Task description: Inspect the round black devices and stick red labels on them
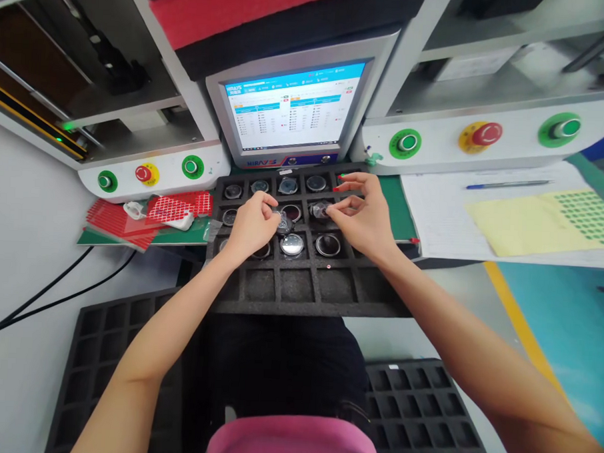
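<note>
A black foam tray (297, 286) lies before me, with round watch-like discs in several of its pockets. My left hand (252, 227) is closed, thumb and forefinger pinching a small round dark disc (284, 223) above a tray pocket. My right hand (365, 219) has thumb and forefinger pinched at the edge of another dark disc (319, 210) with a shiny, film-like surface; its other fingers are raised. Just below the hands, a bright silver-faced disc (292, 245) and a dark-faced disc (328, 245) rest in their pockets. The front row of pockets holds no discs.
Behind the tray stands a monitor (291, 112) between machine panels with green buttons (406, 143) and red stop buttons (487, 133). Red sticker sheets (177, 208) lie at left. Papers, a pen (509, 185) and a yellow sheet (512, 222) lie right. More foam trays (414, 405) sit below.
</note>
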A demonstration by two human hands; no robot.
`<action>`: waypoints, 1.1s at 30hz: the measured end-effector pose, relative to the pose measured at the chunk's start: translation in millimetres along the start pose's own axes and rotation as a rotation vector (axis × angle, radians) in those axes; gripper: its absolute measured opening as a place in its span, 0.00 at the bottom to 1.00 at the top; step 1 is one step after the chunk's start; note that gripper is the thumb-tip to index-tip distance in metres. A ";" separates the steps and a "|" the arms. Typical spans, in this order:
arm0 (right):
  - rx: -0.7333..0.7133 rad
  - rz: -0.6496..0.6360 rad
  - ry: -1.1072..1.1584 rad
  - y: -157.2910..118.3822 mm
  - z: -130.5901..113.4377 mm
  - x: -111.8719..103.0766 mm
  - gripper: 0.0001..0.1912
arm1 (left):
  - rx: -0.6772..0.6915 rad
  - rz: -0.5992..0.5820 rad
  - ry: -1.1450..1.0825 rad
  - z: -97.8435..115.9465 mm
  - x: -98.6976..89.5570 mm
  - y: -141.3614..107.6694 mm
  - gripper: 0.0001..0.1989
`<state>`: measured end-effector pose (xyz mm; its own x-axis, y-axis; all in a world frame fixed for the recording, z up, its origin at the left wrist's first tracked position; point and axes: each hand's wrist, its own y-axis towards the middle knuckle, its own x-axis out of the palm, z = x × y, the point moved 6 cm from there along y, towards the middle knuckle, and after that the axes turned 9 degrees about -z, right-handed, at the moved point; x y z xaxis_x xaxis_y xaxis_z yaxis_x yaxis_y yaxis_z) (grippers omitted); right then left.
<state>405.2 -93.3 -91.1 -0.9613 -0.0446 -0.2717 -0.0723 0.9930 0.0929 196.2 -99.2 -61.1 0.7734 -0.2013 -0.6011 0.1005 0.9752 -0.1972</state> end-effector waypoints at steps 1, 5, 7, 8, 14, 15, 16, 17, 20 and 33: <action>0.006 -0.007 0.016 2.2 0.3 0.5 0.27 | 0.004 0.002 -0.021 1.4 -0.3 -0.2 0.12; 0.039 -0.032 0.085 12.2 -0.1 -10.0 0.26 | 0.017 -0.001 -0.094 6.5 -1.5 -4.1 0.11; 0.031 -0.012 0.102 16.6 -2.0 -30.1 0.27 | 0.024 -0.009 -0.119 8.6 -2.6 -8.2 0.10; 0.038 0.009 0.100 18.5 -1.2 -43.7 0.28 | 0.028 -0.012 -0.128 9.2 -3.3 -10.6 0.09; 0.224 0.141 0.063 23.9 36.9 -116.8 0.27 | -0.002 -0.024 -0.293 5.8 -1.4 -18.4 0.16; 0.244 0.136 0.067 24.5 44.6 -120.1 0.26 | -0.016 -0.047 -0.337 5.3 1.8 -18.1 0.18; 0.264 0.128 0.072 25.2 51.9 -120.8 0.26 | -0.026 -0.076 -0.378 5.6 5.7 -17.7 0.19; 0.283 0.118 0.077 25.8 58.5 -119.4 0.25 | -0.032 -0.105 -0.416 6.7 9.7 -17.5 0.20; 0.321 0.095 0.072 28.0 72.9 -109.6 0.26 | -0.027 -0.154 -0.459 13.4 17.9 -19.6 0.19; -0.057 0.300 -0.102 -27.1 -16.6 -77.5 0.26 | 0.023 -0.201 -0.542 37.3 36.7 -53.7 0.12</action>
<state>477.2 -118.5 -56.7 -0.9107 0.2636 -0.3180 0.1931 0.9522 0.2365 242.6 -155.5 -43.6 0.9471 -0.3133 -0.0698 0.2881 0.9255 -0.2457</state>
